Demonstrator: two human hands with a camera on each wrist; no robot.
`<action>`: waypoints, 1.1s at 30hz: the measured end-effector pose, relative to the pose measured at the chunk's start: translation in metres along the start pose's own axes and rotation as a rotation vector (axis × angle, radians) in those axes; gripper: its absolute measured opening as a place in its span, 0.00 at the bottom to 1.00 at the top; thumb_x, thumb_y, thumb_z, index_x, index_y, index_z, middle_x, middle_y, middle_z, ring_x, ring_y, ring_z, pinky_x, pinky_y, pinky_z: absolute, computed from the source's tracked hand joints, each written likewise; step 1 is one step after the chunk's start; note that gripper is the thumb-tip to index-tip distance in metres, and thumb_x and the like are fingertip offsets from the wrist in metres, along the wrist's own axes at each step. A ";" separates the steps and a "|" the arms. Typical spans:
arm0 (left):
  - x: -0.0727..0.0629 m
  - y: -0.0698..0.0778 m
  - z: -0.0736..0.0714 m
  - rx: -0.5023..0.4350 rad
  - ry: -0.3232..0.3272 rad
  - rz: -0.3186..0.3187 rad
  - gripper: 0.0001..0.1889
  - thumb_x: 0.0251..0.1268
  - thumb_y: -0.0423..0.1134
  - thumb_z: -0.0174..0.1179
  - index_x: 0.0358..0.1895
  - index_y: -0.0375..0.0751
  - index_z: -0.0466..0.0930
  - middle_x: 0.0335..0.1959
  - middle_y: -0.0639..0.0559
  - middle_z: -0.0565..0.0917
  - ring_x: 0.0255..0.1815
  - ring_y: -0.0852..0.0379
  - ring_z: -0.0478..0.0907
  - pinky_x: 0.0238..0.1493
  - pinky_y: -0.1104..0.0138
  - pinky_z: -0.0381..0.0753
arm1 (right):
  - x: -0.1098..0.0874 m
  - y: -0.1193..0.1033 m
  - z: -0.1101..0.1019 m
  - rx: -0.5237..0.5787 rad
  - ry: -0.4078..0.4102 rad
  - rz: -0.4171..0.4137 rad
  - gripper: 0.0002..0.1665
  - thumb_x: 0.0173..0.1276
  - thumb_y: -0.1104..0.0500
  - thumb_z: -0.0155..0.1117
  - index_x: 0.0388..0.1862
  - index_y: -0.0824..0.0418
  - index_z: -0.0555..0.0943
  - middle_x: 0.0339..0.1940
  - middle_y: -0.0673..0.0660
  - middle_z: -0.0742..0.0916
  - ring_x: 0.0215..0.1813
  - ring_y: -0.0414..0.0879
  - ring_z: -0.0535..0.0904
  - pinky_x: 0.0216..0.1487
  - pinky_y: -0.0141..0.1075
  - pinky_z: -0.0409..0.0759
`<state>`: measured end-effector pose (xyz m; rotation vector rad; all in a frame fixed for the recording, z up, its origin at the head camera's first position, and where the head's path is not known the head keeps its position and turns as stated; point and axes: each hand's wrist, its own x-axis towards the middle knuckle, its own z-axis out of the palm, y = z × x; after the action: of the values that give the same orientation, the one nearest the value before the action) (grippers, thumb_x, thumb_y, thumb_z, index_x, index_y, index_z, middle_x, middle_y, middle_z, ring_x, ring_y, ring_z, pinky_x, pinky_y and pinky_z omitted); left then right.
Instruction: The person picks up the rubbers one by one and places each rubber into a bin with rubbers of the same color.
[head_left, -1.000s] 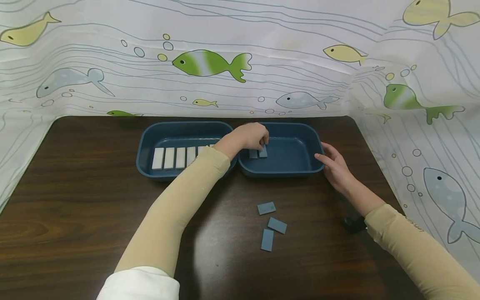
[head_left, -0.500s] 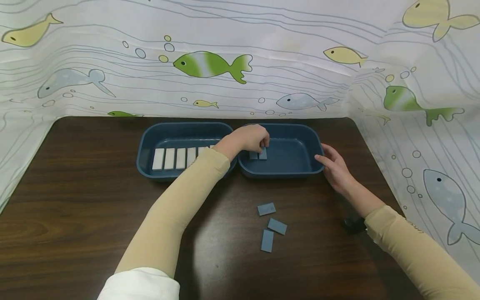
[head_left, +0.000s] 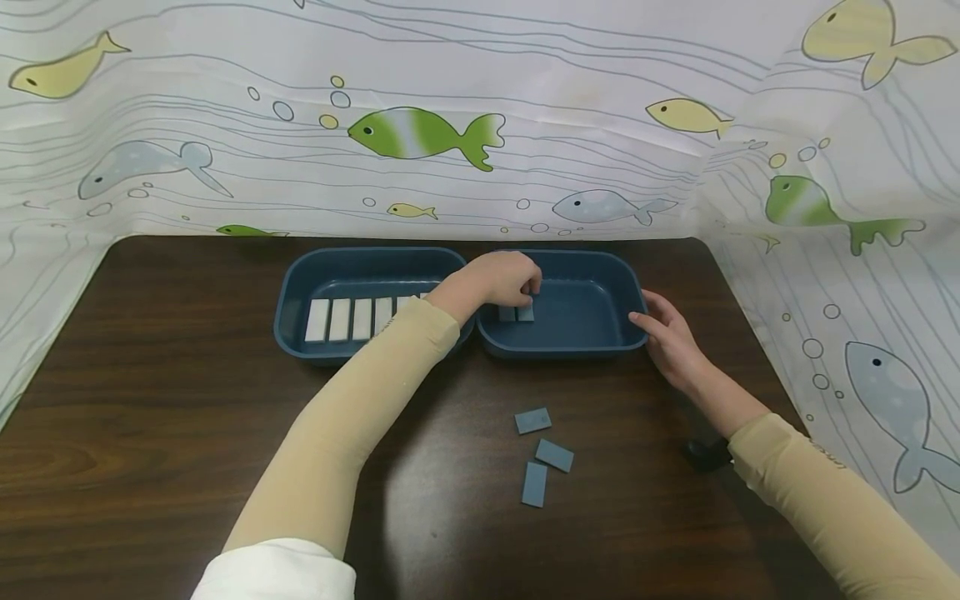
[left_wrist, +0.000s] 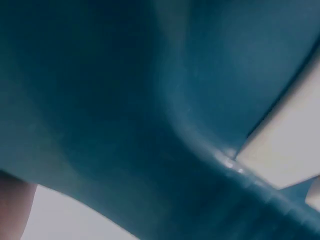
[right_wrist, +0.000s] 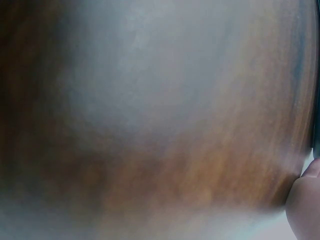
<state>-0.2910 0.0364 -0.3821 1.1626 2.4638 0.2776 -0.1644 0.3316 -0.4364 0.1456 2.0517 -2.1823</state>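
One table (head_left: 187,375), fish-print sheet (head_left: 525,50) behind. Left bin (head_left: 375,265): six blocks (head_left: 362,319) visible. Right bin (head_left: 577,312): two tiles (head_left: 526,313); three on table. Left hand (head_left: 498,279) curled over tiles, hold unclear; right hand (head_left: 671,337) grips right bin.

On the table (head_left: 150,433) before you, the left bin (head_left: 360,271) stands just beside the right bin (head_left: 573,312), holding a row of blocks (head_left: 340,320) whose right end lies behind your left sleeve (head_left: 352,408). In the right bin's left end, two tiles (head_left: 526,314) lie side by side beneath your left hand (head_left: 501,277), while your right hand (head_left: 670,337) is at that bin's right end. Three loose tiles (head_left: 554,455) lie nearer you, in front of the right bin, and the backdrop (head_left: 300,183) stands behind both bins.
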 end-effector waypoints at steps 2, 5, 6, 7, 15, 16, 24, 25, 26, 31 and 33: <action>-0.001 0.002 -0.002 0.026 0.002 0.003 0.13 0.80 0.41 0.61 0.60 0.44 0.86 0.55 0.48 0.87 0.55 0.52 0.82 0.63 0.58 0.82 | 0.000 0.000 0.000 0.002 0.000 -0.002 0.19 0.83 0.64 0.56 0.68 0.54 0.70 0.57 0.45 0.79 0.54 0.34 0.82 0.53 0.23 0.81; -0.004 0.006 -0.006 0.055 0.004 0.009 0.14 0.81 0.42 0.60 0.61 0.44 0.85 0.54 0.49 0.87 0.54 0.53 0.83 0.62 0.58 0.82 | -0.001 0.000 0.000 0.005 0.001 -0.003 0.19 0.83 0.64 0.56 0.68 0.54 0.70 0.56 0.45 0.79 0.53 0.34 0.82 0.53 0.23 0.82; -0.006 0.007 -0.007 0.066 0.005 0.014 0.14 0.81 0.42 0.60 0.61 0.45 0.85 0.54 0.49 0.87 0.54 0.53 0.83 0.61 0.58 0.82 | -0.001 0.000 0.001 0.006 0.001 -0.003 0.19 0.83 0.64 0.56 0.67 0.54 0.70 0.56 0.45 0.79 0.53 0.34 0.82 0.53 0.23 0.82; -0.007 0.009 -0.009 0.073 0.006 0.018 0.14 0.81 0.42 0.60 0.61 0.45 0.85 0.54 0.49 0.87 0.54 0.53 0.83 0.61 0.58 0.82 | -0.001 0.000 0.001 0.010 0.001 -0.003 0.19 0.83 0.64 0.56 0.67 0.54 0.70 0.56 0.45 0.79 0.53 0.34 0.82 0.53 0.23 0.82; -0.023 0.022 -0.017 0.142 0.012 0.072 0.15 0.82 0.42 0.58 0.63 0.44 0.85 0.56 0.49 0.88 0.53 0.53 0.84 0.60 0.58 0.83 | -0.001 0.000 0.001 0.003 0.002 -0.004 0.19 0.83 0.64 0.56 0.68 0.56 0.70 0.57 0.46 0.79 0.53 0.34 0.81 0.53 0.23 0.81; -0.025 0.024 -0.018 0.148 0.013 0.078 0.15 0.82 0.42 0.58 0.63 0.44 0.85 0.56 0.49 0.87 0.53 0.53 0.84 0.59 0.58 0.83 | -0.001 0.000 0.001 0.002 0.001 -0.006 0.19 0.83 0.64 0.56 0.68 0.55 0.70 0.57 0.46 0.79 0.53 0.34 0.81 0.53 0.23 0.81; -0.046 0.040 -0.022 0.199 0.025 0.136 0.15 0.82 0.42 0.59 0.64 0.45 0.85 0.61 0.49 0.86 0.58 0.53 0.85 0.63 0.58 0.83 | 0.000 0.001 0.002 0.009 -0.007 -0.022 0.17 0.83 0.65 0.55 0.65 0.52 0.72 0.56 0.46 0.80 0.52 0.34 0.82 0.53 0.23 0.82; -0.048 0.042 -0.022 0.209 0.030 0.145 0.15 0.82 0.42 0.59 0.63 0.45 0.85 0.61 0.49 0.86 0.58 0.53 0.85 0.63 0.58 0.83 | 0.000 0.001 0.002 0.011 -0.006 -0.024 0.17 0.83 0.65 0.55 0.65 0.53 0.72 0.56 0.46 0.80 0.52 0.34 0.82 0.53 0.23 0.82; -0.051 0.045 -0.022 0.219 0.036 0.155 0.15 0.82 0.42 0.59 0.63 0.45 0.85 0.61 0.49 0.86 0.58 0.53 0.85 0.63 0.59 0.83 | 0.000 0.001 0.002 0.012 -0.006 -0.026 0.17 0.83 0.65 0.55 0.65 0.54 0.71 0.55 0.46 0.80 0.52 0.34 0.82 0.53 0.23 0.82; -0.065 0.056 -0.020 0.258 0.059 0.205 0.15 0.81 0.42 0.60 0.62 0.46 0.86 0.59 0.50 0.88 0.57 0.53 0.87 0.62 0.60 0.85 | 0.000 0.000 0.002 0.007 -0.003 -0.023 0.18 0.83 0.64 0.55 0.67 0.55 0.70 0.55 0.46 0.80 0.51 0.34 0.83 0.52 0.23 0.82; -0.070 0.060 -0.018 0.266 0.070 0.226 0.14 0.81 0.42 0.60 0.62 0.46 0.86 0.57 0.50 0.88 0.57 0.54 0.87 0.62 0.61 0.85 | 0.000 0.000 0.002 0.002 -0.007 -0.022 0.18 0.83 0.64 0.55 0.67 0.54 0.71 0.56 0.46 0.80 0.51 0.34 0.83 0.52 0.23 0.82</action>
<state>-0.2171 0.0197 -0.3261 1.5712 2.4860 0.0536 -0.1642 0.3297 -0.4365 0.1153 2.0568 -2.1947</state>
